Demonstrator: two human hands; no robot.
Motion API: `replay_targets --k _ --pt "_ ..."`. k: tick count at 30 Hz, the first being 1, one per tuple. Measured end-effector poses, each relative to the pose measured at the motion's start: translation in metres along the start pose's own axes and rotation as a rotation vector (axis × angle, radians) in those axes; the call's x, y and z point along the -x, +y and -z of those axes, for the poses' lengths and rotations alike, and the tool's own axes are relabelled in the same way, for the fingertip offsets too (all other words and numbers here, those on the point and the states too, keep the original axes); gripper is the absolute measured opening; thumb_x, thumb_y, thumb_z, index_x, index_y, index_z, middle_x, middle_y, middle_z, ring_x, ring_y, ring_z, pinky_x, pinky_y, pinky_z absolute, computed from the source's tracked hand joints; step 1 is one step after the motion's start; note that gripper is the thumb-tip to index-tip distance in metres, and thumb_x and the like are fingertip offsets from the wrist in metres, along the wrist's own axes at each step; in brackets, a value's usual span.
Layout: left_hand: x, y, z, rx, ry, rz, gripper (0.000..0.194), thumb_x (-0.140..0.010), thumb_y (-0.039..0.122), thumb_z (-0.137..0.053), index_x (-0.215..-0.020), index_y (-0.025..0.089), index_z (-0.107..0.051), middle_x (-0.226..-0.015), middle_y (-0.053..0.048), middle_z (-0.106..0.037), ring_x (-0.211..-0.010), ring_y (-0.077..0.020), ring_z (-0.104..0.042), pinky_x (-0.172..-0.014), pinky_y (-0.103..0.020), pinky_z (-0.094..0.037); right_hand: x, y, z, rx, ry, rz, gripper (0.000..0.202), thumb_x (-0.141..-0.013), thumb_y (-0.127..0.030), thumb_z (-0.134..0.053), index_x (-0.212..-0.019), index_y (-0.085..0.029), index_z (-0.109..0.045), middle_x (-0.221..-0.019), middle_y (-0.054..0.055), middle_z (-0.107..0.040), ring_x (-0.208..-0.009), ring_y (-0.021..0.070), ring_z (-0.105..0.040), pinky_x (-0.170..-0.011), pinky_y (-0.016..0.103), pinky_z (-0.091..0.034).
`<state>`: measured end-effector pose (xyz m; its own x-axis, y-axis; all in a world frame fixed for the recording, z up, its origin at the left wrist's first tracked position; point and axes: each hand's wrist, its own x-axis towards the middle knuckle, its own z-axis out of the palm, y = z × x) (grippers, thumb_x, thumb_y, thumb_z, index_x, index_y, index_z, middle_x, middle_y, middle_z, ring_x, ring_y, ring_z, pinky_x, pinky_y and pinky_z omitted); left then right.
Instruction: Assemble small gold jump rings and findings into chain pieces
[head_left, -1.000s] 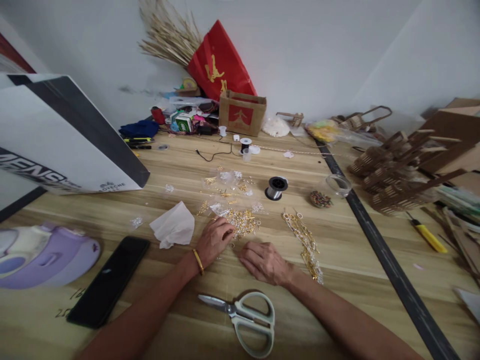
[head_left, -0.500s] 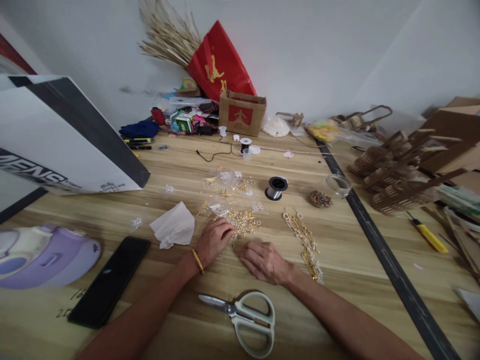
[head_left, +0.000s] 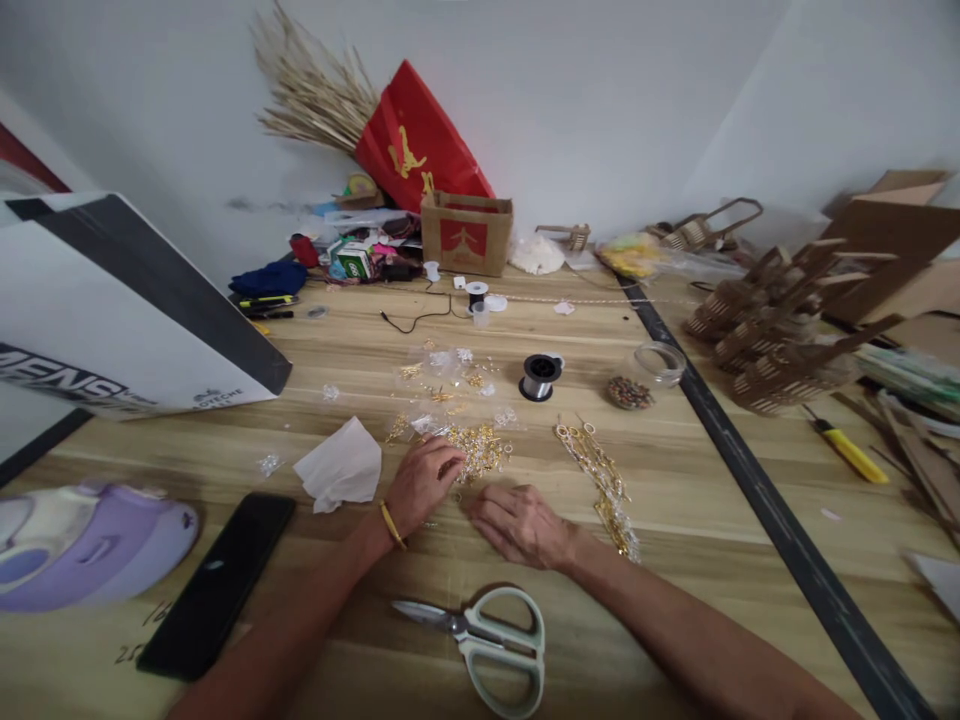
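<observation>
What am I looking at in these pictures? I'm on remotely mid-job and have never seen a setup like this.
There's no machine: these are a person's two bare hands, seen by one camera worn on the head, looking forward and down. All the pictures share that view.

On the wooden table lies a pile of small gold and clear pieces. The left hand is at its edge, fingers curled; the right hand rests just nearer the person. Whether either holds a tiny piece is too small to tell.

Around them lie scissors in front, gold and silver strands to the right, a wire spool beyond, and white paper and a dark phone to the left.
</observation>
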<state>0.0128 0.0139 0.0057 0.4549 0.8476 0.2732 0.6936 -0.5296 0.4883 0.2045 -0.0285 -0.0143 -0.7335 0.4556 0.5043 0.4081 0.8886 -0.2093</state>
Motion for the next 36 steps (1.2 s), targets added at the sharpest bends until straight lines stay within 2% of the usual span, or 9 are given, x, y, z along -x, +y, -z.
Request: replay_targets --k 3,7,16,28,36 --pt "-0.003 0.002 0.001 -0.017 -0.015 -0.021 0.010 -0.081 0.011 -0.056 -0.081 0.017 -0.065 -0.083 -0.003 -0.066 -0.082 -0.0173 -0.058 -0.090 -0.037 -0.041 -0.002 -0.001 0.003 0.006 0.010 0.010 0.012 -0.092 -0.014 -0.041 -0.089 -0.014 -0.052 -0.077 0.004 -0.057 -0.067 0.0131 -0.053 -0.059 0.025 -0.041" --pt "-0.015 0.009 -0.001 -0.033 -0.045 -0.081 0.013 -0.083 0.013 -0.054 -0.081 0.018 -0.065 -0.082 -0.003 -0.064 -0.081 -0.0169 -0.056 -0.087 -0.036 -0.043 -0.003 -0.001 0.005 -0.001 0.032 0.024 0.012 -0.093 -0.014 -0.040 -0.088 -0.014 -0.051 -0.076 0.004 -0.056 -0.063 0.0122 -0.052 -0.057 0.024 -0.040" --pt "-0.051 0.016 -0.023 -0.111 -0.126 -0.230 0.015 -0.084 0.017 -0.054 -0.077 0.017 -0.067 -0.077 -0.005 -0.061 -0.083 -0.0192 -0.052 -0.079 -0.034 -0.043 -0.003 0.000 0.005 0.015 0.052 0.037 0.012 -0.092 -0.014 -0.040 -0.085 -0.015 -0.051 -0.076 0.003 -0.056 -0.064 0.0124 -0.052 -0.055 0.023 -0.040" --pt "-0.059 0.017 -0.029 -0.203 -0.155 -0.244 0.017 -0.083 0.017 -0.054 -0.070 0.017 -0.064 -0.073 -0.004 -0.058 -0.080 -0.0196 -0.051 -0.077 -0.033 -0.040 -0.004 0.000 0.007 0.017 0.043 0.031 0.015 -0.093 -0.014 -0.039 -0.086 -0.014 -0.052 -0.076 0.004 -0.056 -0.062 0.0122 -0.052 -0.055 0.024 -0.039" --pt "-0.061 0.020 -0.024 -0.208 -0.181 -0.231 0.015 -0.080 0.014 -0.055 -0.067 0.017 -0.062 -0.073 -0.004 -0.060 -0.079 -0.0193 -0.053 -0.079 -0.033 -0.041 -0.002 0.001 0.004 0.005 0.027 0.019 0.012 -0.093 -0.015 -0.040 -0.089 -0.014 -0.052 -0.078 0.003 -0.057 -0.065 0.0125 -0.053 -0.057 0.024 -0.041"
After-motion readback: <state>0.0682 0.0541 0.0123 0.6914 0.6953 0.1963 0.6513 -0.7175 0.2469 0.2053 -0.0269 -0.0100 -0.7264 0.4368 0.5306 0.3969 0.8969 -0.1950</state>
